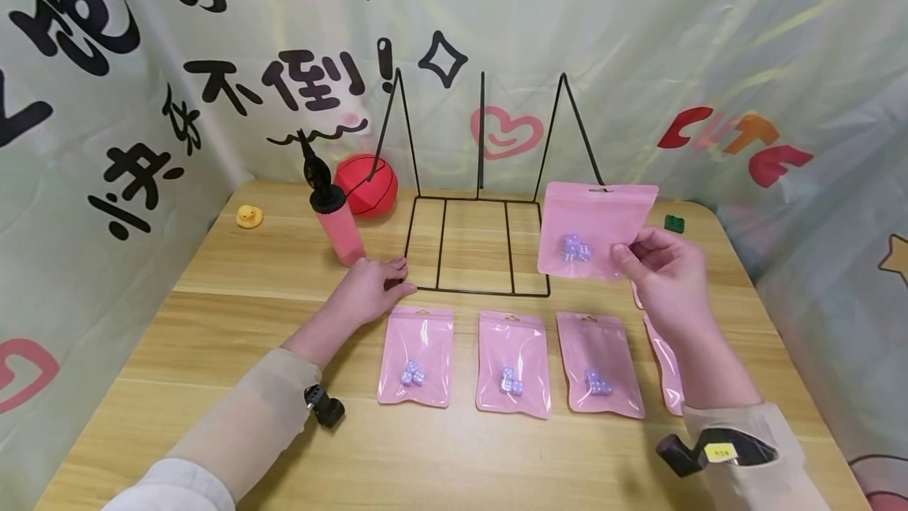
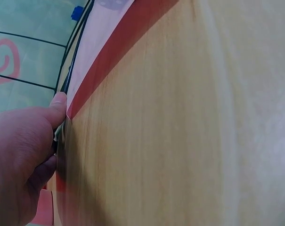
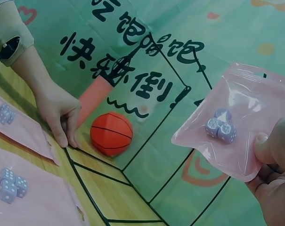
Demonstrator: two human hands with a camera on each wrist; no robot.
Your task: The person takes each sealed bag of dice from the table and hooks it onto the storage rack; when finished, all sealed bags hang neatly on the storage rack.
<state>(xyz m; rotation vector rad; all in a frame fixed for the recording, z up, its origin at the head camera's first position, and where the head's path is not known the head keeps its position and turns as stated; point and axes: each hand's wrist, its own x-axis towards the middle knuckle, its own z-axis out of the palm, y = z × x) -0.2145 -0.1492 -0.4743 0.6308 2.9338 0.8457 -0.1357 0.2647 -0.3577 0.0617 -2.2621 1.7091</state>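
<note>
Pink plastic catches the light: a bag [image 1: 592,219] of lilac dice [image 1: 576,249], right of centre in the head view, its lower right corner pinched by the right hand [image 1: 670,278], the nearer one. Its top slot [image 1: 599,190] meets the lower end of the rack's right prong [image 1: 584,128], its length running downward, foreshortened. The left hand [image 1: 367,290] pinches the black wire rack [image 1: 482,292] at its front left corner. I can't tell whether prong enters slot; the right arm partly hides other pink bags [image 1: 664,365].
</note>
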